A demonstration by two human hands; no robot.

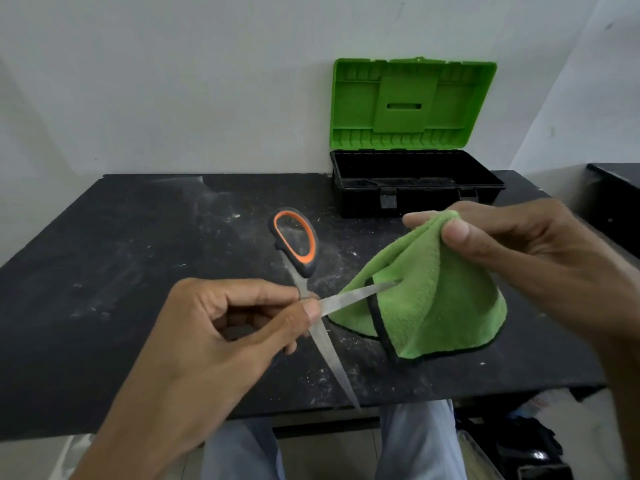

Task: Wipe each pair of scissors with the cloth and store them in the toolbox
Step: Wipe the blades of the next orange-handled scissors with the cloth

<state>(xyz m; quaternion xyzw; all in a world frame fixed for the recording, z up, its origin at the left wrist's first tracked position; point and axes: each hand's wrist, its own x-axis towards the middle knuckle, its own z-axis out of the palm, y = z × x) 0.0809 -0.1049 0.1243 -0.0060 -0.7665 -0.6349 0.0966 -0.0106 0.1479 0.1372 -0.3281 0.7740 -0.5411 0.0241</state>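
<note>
Gripped in the left hand (pixel 221 327), fingers curled round one handle and fingertips closing by the pivot: the scissors (pixel 300 263), blades splayed. One reaches right from those fingertips into the cloth (pixel 433 299); the other runs down past them toward the table (pixel 121 254) edge. Probably stiff, fairly light and sharp at the tips, so best taken by the handles, never the edges. Pinched at its peak between thumb and fingers of the right hand (pixel 519 244), soft and limp, draping below them onto the tabletop. Beyond the right fingers, well apart: the toolbox (pixel 433 202), green lid (pixel 412 102) standing upright, black tub dark inside — seemingly without scissors, though hard to tell.
</note>
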